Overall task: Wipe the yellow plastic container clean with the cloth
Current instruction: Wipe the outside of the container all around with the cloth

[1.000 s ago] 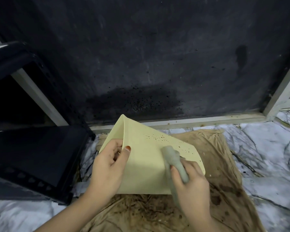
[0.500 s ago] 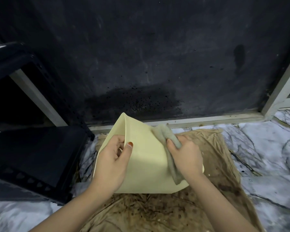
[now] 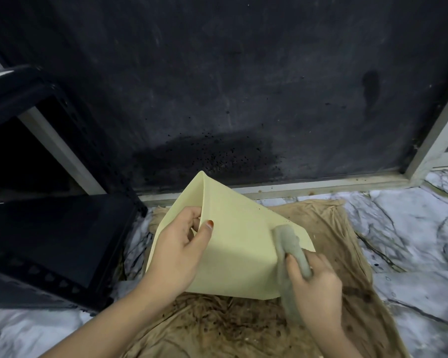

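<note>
Yellow container (image 3: pixel 233 244) held tilted above the stained brown cloth (image 3: pixel 334 254), one corner pointing up-away at the black wall (image 3: pixel 243 86). Left hand (image 3: pixel 179 254) pinches its rim. Right hand (image 3: pixel 316 285) grips grey rag (image 3: pixel 290 244) against its right face. Black crate (image 3: pixel 49 241) left of container.

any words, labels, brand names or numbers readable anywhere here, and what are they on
None: no readable text in this view.
The yellow plastic container, gripped by the left hand, shows plain faces with only a few dark specks.
The grey cloth in the right hand bears no label.
The stained brown cloth, marble floor and dark wall carry no writing.
</note>
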`<state>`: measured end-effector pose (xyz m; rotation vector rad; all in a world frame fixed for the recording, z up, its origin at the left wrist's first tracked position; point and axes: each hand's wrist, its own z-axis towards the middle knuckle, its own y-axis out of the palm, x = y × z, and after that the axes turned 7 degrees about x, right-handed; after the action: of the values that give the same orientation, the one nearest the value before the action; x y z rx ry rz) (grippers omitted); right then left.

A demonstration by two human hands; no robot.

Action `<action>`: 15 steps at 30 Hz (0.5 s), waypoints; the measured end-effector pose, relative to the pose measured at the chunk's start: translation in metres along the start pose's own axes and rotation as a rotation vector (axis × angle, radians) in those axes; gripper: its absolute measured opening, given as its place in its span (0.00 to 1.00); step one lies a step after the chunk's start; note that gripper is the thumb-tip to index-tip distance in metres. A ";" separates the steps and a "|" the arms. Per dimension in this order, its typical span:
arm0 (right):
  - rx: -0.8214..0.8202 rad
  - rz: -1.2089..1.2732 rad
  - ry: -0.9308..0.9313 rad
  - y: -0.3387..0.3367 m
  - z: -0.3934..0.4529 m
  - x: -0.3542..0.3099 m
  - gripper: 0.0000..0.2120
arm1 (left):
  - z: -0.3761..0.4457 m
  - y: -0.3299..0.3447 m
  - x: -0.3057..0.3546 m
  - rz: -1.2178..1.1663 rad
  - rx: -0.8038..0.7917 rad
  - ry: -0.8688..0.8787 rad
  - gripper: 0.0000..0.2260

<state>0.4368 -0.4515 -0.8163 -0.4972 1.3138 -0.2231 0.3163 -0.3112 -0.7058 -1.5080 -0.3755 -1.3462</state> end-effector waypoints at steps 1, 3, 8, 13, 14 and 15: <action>-0.011 0.061 -0.054 0.001 -0.007 -0.014 0.19 | 0.000 0.000 0.001 0.009 -0.004 0.007 0.09; -0.070 0.167 -0.157 0.003 -0.015 -0.046 0.21 | 0.000 0.001 0.003 0.020 -0.011 0.024 0.12; -0.154 0.183 -0.283 0.014 -0.002 -0.102 0.09 | -0.005 -0.001 0.005 0.112 -0.039 0.093 0.18; -0.185 0.075 -0.160 0.027 0.029 -0.104 0.10 | -0.006 -0.006 0.006 0.155 -0.048 0.051 0.12; -0.190 0.054 -0.142 0.028 0.032 -0.099 0.10 | -0.005 -0.007 0.006 0.160 -0.054 0.033 0.11; -0.192 0.042 -0.124 0.029 0.035 -0.093 0.10 | -0.003 -0.008 0.006 0.165 -0.060 0.013 0.10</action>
<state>0.4438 -0.3786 -0.7436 -0.6355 1.2290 -0.0301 0.3101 -0.3129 -0.6972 -1.5444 -0.1993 -1.2457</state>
